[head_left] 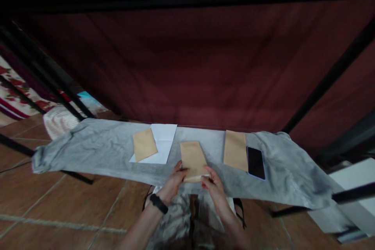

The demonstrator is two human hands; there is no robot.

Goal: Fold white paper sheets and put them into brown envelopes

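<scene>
A brown paper envelope [192, 159] lies in front of me on a grey cloth, its near end folded or lifted with a paler edge. My left hand [177, 176] grips its near left corner, thumb on top; a dark band circles that wrist. At the near right corner, my right hand [213, 181] pinches the paper between thumb and fingers. Another brown envelope [144, 144] rests on a white sheet of paper [164, 140] to the left. To the right lies a third brown envelope [235, 150], with a dark-screened phone [256, 163] beside it.
The grey cloth [102, 144] covers a long, narrow bench or shelf. Behind it hangs a dark red curtain [190, 66]. Black metal bars [328, 78] slant at both sides. A white object [356, 187] stands at the lower right, above a tiled floor [73, 199].
</scene>
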